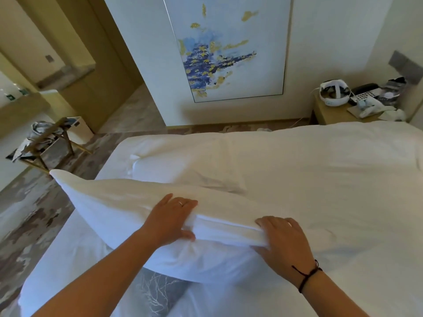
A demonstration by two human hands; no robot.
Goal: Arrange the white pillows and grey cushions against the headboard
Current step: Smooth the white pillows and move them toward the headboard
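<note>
Hands: left [170, 217] and right [282, 240] both grip white pillow [128, 202] edge | pillow over grey cushion [153, 291]

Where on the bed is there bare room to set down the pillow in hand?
The smooth white duvet right of the held white pillow is bare up to the wooden nightstand. Crowded: the near edge, where a grey patterned cushion lies under the pillow, and the far left, where another white pillow rests.
</note>
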